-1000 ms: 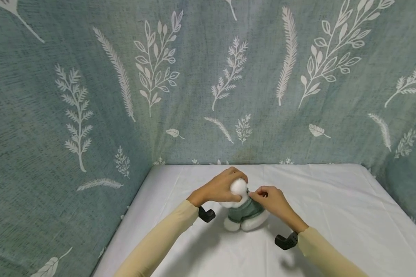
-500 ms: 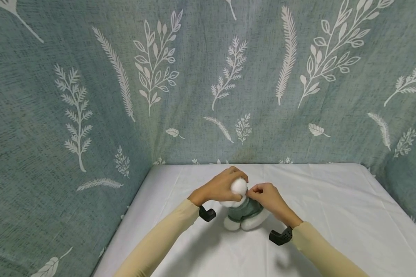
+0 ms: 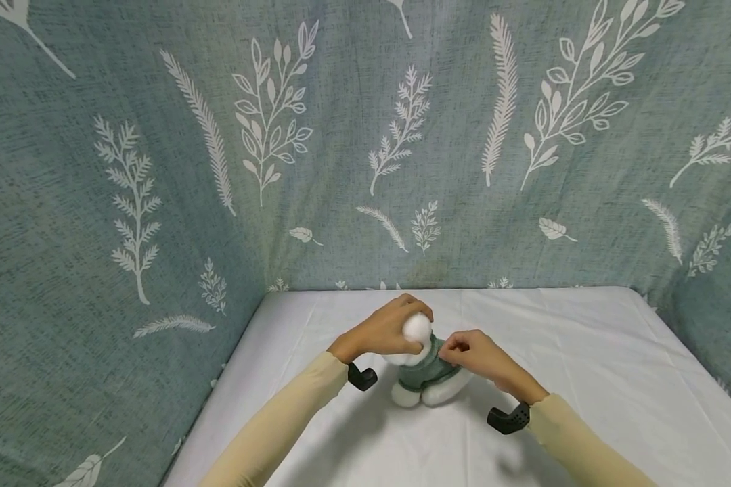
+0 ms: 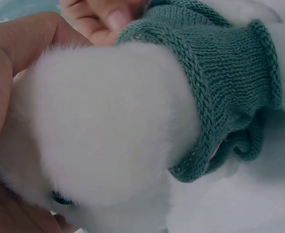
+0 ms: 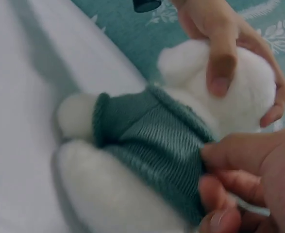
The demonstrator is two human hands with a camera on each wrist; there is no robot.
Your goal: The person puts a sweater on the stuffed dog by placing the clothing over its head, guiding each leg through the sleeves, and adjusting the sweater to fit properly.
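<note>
A white plush toy (image 4: pixel 108 116) with a dark eye wears a green knitted sweater (image 5: pixel 157 131). It is propped at a slant over the white-covered table, its round white feet towards the near side. My left hand (image 3: pixel 392 329) grips the toy's head (image 3: pixel 417 328), thumb and fingers on opposite sides of it. With thumb and forefinger, my right hand (image 3: pixel 476 353) pinches the sweater near its back edge, below the neck. Part of the sweater's back lies hidden behind those fingers in the right wrist view.
White cloth (image 3: pixel 585 379) covers the table, with soft creases. Green leaf-patterned curtains (image 3: pixel 341 169) stand behind it and along both sides. A black wrist camera mount hangs under each wrist, the left one (image 3: pixel 362 377) close to the toy.
My right hand first shifts left to the sweater's neck, then back right and slightly down along the back. The left hand keeps its hold on the head, and the toy barely moves.
</note>
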